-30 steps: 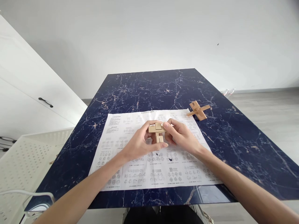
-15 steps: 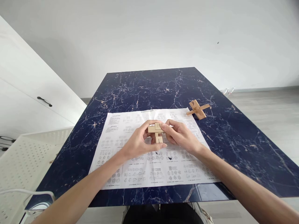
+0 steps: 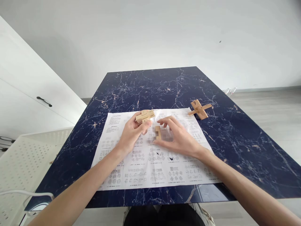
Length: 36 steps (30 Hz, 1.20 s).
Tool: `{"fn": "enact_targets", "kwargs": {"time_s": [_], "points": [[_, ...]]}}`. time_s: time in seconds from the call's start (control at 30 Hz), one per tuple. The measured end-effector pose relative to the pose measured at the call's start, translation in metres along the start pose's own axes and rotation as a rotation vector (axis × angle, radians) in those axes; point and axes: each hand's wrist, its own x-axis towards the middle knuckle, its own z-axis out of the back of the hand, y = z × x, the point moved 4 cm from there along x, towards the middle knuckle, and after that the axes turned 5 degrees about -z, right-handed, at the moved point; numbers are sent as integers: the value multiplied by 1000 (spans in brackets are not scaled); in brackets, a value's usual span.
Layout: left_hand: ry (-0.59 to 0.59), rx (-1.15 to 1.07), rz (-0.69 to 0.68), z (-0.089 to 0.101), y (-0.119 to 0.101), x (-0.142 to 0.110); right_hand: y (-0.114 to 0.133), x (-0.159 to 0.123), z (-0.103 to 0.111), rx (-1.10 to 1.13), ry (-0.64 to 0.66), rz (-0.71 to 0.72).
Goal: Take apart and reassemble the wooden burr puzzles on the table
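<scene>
My left hand (image 3: pixel 133 134) is closed round a light wooden interlocking puzzle (image 3: pixel 144 116), made of several joined blocks with dark marks, and holds it tilted above the paper. To its right, my right hand (image 3: pixel 175 135) is open, thumb and fingers spread around a notched wooden puzzle piece (image 3: pixel 158 133). That piece appears to rest on the printed sheet (image 3: pixel 145 157), and whether the fingers touch it is unclear. Rows of small diagrams cover the sheet. A second wooden puzzle (image 3: pixel 199 110), cross-shaped with a dark mark, sits by the sheet's upper right corner.
The sheet lies on a dark blue marbled table (image 3: pixel 145 86). A white perforated panel (image 3: pixel 25 153) and a white cable (image 3: pixel 30 194) are at the left. The white cabinet (image 3: pixel 30 81) has a black handle. A glossy dark rectangle (image 3: pixel 213 192) lies at the front edge.
My left hand has lifted the joined puzzle up and to the left and tilted it. The right hand has come off it and spread open around a notched piece now visible below.
</scene>
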Motion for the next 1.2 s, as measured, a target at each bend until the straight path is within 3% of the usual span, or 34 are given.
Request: {"fn": "enact_targets", "kwargs": {"time_s": [0.17,0.33,0.43,0.63,0.9,1.2], "points": [[12,13,9,0,0,0,-6,2,-3,-76,62,9],[46,48,-31,-4,-4,-3,-9,6,7,440,205,-197],[74,26,-92,-8,-7,-6,-7,6,11,756,310,-225],[93,147,-144,-13,-7,-12,-13,5,8,1005,350,-285],[52,431,-397,-17,-7,-17,0,4,1,1001,412,-223],[-17,629,-554,-15,-9,-17,-8,1,-8,968,344,-243]]}}
